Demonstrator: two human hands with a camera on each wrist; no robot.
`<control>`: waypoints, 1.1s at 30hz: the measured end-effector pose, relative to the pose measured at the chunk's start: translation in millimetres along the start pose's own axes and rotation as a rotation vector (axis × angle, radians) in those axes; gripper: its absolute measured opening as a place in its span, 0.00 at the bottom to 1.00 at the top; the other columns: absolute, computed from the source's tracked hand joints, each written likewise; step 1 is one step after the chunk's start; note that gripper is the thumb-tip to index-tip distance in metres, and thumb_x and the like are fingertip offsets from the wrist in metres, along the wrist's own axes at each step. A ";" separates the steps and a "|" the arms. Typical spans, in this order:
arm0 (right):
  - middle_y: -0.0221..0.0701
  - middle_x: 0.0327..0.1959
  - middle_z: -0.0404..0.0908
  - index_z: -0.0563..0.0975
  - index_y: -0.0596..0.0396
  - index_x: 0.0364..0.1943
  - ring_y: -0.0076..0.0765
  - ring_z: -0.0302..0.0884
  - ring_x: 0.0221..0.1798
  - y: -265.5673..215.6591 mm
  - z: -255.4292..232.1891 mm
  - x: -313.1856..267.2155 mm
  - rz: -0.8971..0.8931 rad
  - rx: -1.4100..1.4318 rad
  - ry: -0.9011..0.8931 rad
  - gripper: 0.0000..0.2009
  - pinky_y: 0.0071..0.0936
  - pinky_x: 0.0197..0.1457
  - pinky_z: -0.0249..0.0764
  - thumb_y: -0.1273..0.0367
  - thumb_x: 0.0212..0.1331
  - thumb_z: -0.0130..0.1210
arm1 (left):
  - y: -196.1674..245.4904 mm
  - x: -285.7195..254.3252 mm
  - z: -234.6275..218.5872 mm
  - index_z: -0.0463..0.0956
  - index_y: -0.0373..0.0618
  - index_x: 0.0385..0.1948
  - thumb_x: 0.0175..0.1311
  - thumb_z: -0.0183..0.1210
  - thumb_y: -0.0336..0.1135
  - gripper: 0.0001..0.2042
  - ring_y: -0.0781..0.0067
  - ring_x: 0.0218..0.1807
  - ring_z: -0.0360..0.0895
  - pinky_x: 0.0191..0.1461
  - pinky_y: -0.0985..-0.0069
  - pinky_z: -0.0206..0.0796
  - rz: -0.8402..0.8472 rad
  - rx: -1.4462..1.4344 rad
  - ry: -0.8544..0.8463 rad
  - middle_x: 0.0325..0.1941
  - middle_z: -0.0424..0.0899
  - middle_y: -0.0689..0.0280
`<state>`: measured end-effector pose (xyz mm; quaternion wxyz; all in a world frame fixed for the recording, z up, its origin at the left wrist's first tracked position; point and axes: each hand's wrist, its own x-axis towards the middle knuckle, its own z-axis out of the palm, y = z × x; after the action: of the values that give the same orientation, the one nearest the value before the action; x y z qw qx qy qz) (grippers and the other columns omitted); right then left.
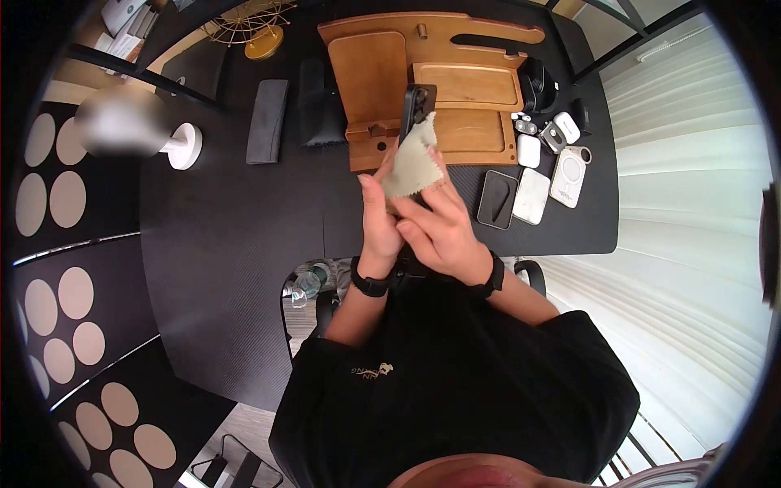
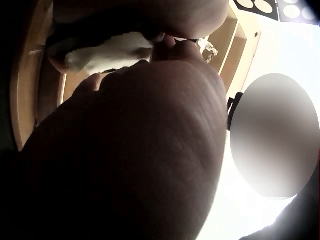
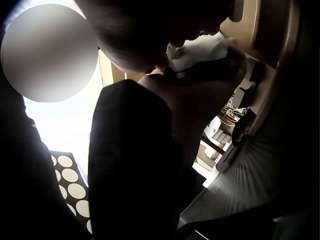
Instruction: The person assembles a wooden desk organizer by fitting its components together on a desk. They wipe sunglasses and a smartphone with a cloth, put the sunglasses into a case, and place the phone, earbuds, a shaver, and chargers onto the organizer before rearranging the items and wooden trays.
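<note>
Above the desk's near edge, a dark smartphone (image 1: 417,99) stands tilted up, its camera lenses showing at the top. Its lower part is hidden by the hands and a pale beige-green cleaning cloth (image 1: 413,169) with zigzag edges. My left hand (image 1: 381,224) grips the phone from the left, thumb raised beside the cloth. From the other side my right hand (image 1: 443,232) holds the cloth against the phone, fingers bent over it. Both wrist views are dark; the cloth (image 2: 112,52) shows beyond the left hand and as a bright patch (image 3: 200,52) in the right wrist view.
Behind the hands stands a wooden desk organizer (image 1: 366,73) with trays. To its right lie an open dark case (image 1: 498,199), a white marbled block (image 1: 531,196), a white magnetic charger (image 1: 571,176) and earbud cases. A grey pouch (image 1: 267,122) and white lamp base (image 1: 186,146) are left.
</note>
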<state>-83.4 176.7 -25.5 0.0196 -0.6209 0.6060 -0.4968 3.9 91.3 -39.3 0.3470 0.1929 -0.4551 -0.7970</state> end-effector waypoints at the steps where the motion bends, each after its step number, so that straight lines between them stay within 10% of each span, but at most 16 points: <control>1: 0.53 0.54 0.76 0.85 0.58 0.46 0.76 0.61 0.72 2.8 -2.7 2.9 0.005 -0.024 0.007 0.14 0.70 0.76 0.52 0.69 0.56 0.62 | -4.7 -0.3 -3.6 0.63 0.30 0.69 0.77 0.25 0.67 0.43 0.57 0.70 0.70 0.75 0.64 0.57 0.005 0.010 -0.031 0.69 0.73 0.52; 6: 0.51 0.52 0.77 0.83 0.61 0.46 0.78 0.60 0.72 16.7 -21.4 26.9 0.016 -0.126 0.155 0.16 0.71 0.75 0.51 0.71 0.53 0.63 | -5.3 5.6 -7.6 0.67 0.26 0.66 0.80 0.40 0.57 0.35 0.62 0.66 0.73 0.67 0.70 0.64 0.241 0.279 -0.170 0.68 0.72 0.50; 13: 0.45 0.39 0.83 0.80 0.69 0.48 0.48 0.84 0.50 33.7 -41.6 49.1 0.187 0.102 0.395 0.13 0.55 0.77 0.55 0.70 0.72 0.51 | 8.1 5.8 -5.3 0.69 0.26 0.65 0.78 0.50 0.46 0.28 0.70 0.56 0.76 0.56 0.76 0.68 0.157 0.267 -0.330 0.64 0.76 0.52; 14: 0.37 0.35 0.84 0.81 0.68 0.44 0.33 0.83 0.41 37.5 -39.4 45.8 0.267 0.098 0.450 0.16 0.40 0.68 0.71 0.66 0.77 0.47 | 6.6 5.1 -8.1 0.69 0.26 0.65 0.78 0.50 0.46 0.28 0.70 0.56 0.76 0.56 0.76 0.68 0.158 0.267 -0.328 0.64 0.76 0.52; 18: 0.21 0.28 0.80 0.81 0.62 0.37 0.13 0.73 0.33 21.3 -38.8 37.1 0.605 0.875 0.368 0.19 0.15 0.39 0.69 0.61 0.80 0.45 | 7.5 -3.4 -2.2 0.68 0.26 0.64 0.80 0.46 0.46 0.27 0.68 0.59 0.77 0.62 0.73 0.67 0.045 -0.045 -0.279 0.62 0.78 0.54; 25: 0.12 0.23 0.62 0.70 0.56 0.23 0.12 0.51 0.28 7.9 -12.5 21.8 0.529 0.492 0.311 0.21 0.19 0.30 0.49 0.61 0.79 0.47 | 14.5 -3.2 13.9 0.70 0.27 0.62 0.81 0.44 0.47 0.26 0.69 0.58 0.78 0.62 0.74 0.68 0.197 -0.081 0.025 0.59 0.80 0.56; 33: 0.28 0.21 0.70 0.78 0.67 0.36 0.19 0.61 0.26 2.9 -8.1 7.0 0.427 0.287 0.150 0.15 0.24 0.31 0.63 0.68 0.77 0.47 | 12.9 -1.6 -14.0 0.70 0.33 0.61 0.82 0.40 0.46 0.24 0.61 0.60 0.77 0.66 0.65 0.68 0.190 -0.068 0.070 0.61 0.79 0.55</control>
<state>-92.3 175.2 -19.1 0.1667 -0.4314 0.6465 -0.6067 18.6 79.7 -35.3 0.4431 0.1645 -0.4317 -0.7683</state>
